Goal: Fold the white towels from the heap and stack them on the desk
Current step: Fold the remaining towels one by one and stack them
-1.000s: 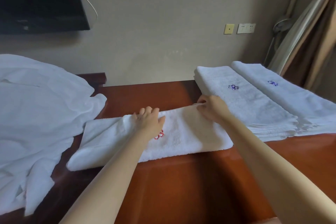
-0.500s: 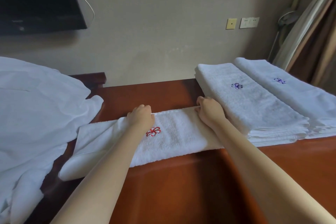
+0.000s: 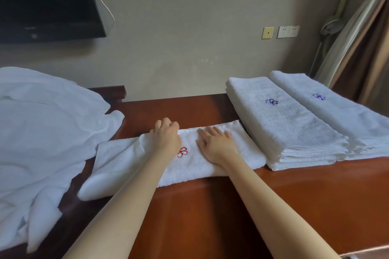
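Note:
A white towel with a red emblem (image 3: 195,164) lies folded into a long strip across the red-brown desk (image 3: 210,216). My left hand (image 3: 166,139) rests on the strip's far edge with its fingers curled over that edge. My right hand (image 3: 216,143) lies flat on the towel, fingers spread, just right of the emblem. A stack of folded white towels with a purple emblem (image 3: 282,120) stands right of the strip, and a second such stack (image 3: 336,111) lies beside it. The heap of white cloth (image 3: 42,132) fills the left side.
A dark television (image 3: 42,0) hangs on the wall at the upper left, with a white cable beside it. Wall sockets (image 3: 287,31) sit at the upper right. Curtains and a leaning board (image 3: 357,38) stand behind the stacks.
My right hand has slid left from the towel's right end toward the emblem and flattened out. My left hand has stayed at the far edge. The towel lies a little closer to the stack.

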Demonstrator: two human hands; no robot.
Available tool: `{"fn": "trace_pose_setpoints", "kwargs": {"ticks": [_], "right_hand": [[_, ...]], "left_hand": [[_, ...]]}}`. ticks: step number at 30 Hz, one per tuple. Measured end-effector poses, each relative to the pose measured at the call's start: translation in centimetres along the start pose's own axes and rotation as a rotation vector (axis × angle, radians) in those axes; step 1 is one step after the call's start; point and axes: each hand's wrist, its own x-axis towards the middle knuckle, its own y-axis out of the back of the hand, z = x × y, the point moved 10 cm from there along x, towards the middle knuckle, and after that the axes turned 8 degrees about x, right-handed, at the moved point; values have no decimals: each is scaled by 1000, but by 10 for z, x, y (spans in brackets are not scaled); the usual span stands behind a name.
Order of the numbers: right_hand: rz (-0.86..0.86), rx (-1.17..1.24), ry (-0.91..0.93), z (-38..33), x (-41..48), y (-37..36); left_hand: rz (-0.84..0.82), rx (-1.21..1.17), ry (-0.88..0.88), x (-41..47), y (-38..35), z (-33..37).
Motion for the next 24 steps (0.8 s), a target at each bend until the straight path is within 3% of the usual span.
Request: {"fn": "trace_pose_setpoints", "kwargs": {"ticks": [4,7,9,11,15,19,22,24], "right_hand": [[27,141,1,-8,-2,8],[151,509,-49,-14,-13,21],[189,657,-93,-21,-19,24],[178,631,-73,-36,-20,25],[165,757,-50,-69,-14,20],[-64,653,-79,-81,-12,-21],[-55,288,52,-88,-12,-25],[-34,206,97,-94,-14,-26]], "left_hand": [[25,-216,-64,-23,18,14],[-108,-458,-72,-43,15,21],[-148,-427,-121,-59,14,25],[-194,-371,-130,-74,11,22],[-265,-212,-21,-88,2,-14],[-352,-30,68,-84,-7,-75],[-366,59,96,-78,-15,-119],[-399,-11,156,-79,-25,-142]]}}
